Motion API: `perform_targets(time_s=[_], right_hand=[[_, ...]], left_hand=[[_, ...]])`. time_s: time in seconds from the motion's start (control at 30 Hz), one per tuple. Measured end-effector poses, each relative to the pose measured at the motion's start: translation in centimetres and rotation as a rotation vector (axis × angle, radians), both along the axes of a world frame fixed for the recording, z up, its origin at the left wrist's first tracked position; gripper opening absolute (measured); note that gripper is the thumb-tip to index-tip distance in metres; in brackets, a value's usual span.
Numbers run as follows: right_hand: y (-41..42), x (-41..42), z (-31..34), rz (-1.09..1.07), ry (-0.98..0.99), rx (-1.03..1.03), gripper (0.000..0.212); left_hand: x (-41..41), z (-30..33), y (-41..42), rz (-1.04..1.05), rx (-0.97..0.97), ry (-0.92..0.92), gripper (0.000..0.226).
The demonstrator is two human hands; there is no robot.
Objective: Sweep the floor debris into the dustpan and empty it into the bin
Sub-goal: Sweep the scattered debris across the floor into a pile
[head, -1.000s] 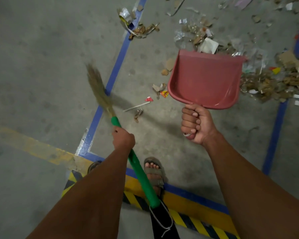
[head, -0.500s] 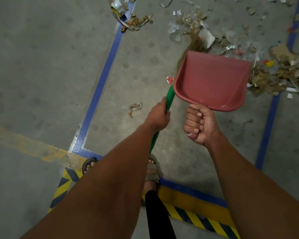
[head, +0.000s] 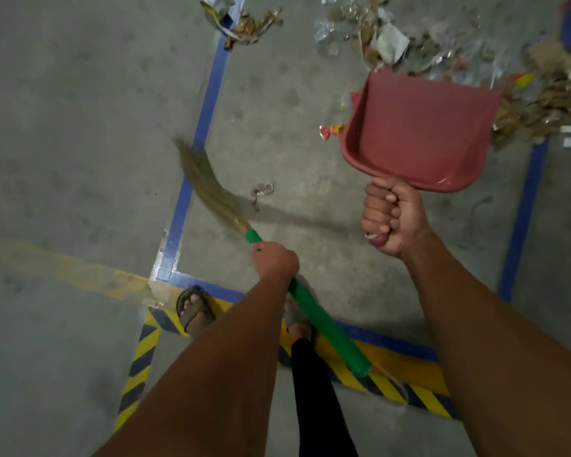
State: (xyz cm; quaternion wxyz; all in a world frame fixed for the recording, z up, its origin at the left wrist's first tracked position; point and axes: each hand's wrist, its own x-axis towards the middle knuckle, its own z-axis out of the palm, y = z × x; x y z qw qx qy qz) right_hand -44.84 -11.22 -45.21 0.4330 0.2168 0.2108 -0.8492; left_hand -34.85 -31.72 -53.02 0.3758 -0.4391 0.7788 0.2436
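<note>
A: Right hand [head: 391, 221]?

B: Fist wrapped tight round the handle of the red dustpan [head: 419, 130], grip full. Pan held up off the floor, tilted, open lip aimed at the big heap of debris [head: 538, 103] ahead and to the right. Nothing visible inside it so far. Probably held clear so as not to get in the way of the sweep.

A: Left hand [head: 274, 260]?

B: Closed round the green handle of the broom [head: 323, 324], high up, just behind the bristles [head: 208, 189]. Short hold like that likely for control with one hand only. Bristles blurred, out over the blue floor tape [head: 205, 117], well to the left of the pan.

A: Anything between broom and pan?

B: One small scrap [head: 261, 192] just right of the bristles, and a red and yellow wrapper [head: 332, 130] right beside the pan's left wall. Seemingly the next bits to be pushed toward the heap.

A: More litter elsewhere?

B: Smaller clump [head: 244, 23] on the tape at the top edge. Bin nowhere in view.

A: Stage of the job?

B: Early, by the look: gathering strays, pan not yet on the floor, emptying well off. Sandalled foot [head: 193, 308] on the striped edge tape [head: 139, 367], so standing at the corner of the marked box.
</note>
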Motion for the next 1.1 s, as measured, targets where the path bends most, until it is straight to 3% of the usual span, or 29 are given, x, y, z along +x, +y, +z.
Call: perform_targets(time_s=[0.17,0.3,0.53,0.67,0.8,0.93,1.1], right_hand=[[1.8,1.1,-0.8,-0.012,-0.004,0.029,0.04],[3.0,1.8,-1.2,-0.059,-0.013,0.036,0.04],[3.9,1.9,-0.6,-0.102,-0.011,-0.014,0.041],[4.1,1.6,0.1,-0.118,-0.007,-0.024,0.042],[5.0,1.4,-0.3,-0.137,-0.02,-0.014,0.042],[6.1,1.9,-0.9,-0.125,-0.014,0.018,0.04],[6.8,2.6,-1.3,-0.137,-0.023,0.074,0.04]], left_hand=[[-1.4,-0.3,6.8,-0.192,0.242,0.077,0.07],[-5.6,-0.1,8.1,-0.277,0.346,0.275,0.059],[-8.0,1.5,4.6,-0.314,0.268,0.65,0.057],[-6.2,2.4,3.9,-0.211,0.137,0.561,0.069],[-4.9,1.3,5.6,-0.087,0.076,0.311,0.075],[-5.2,-0.5,8.7,-0.21,0.232,0.137,0.053],[-8.8,-0.5,11.0,-0.357,0.445,0.28,0.041]])
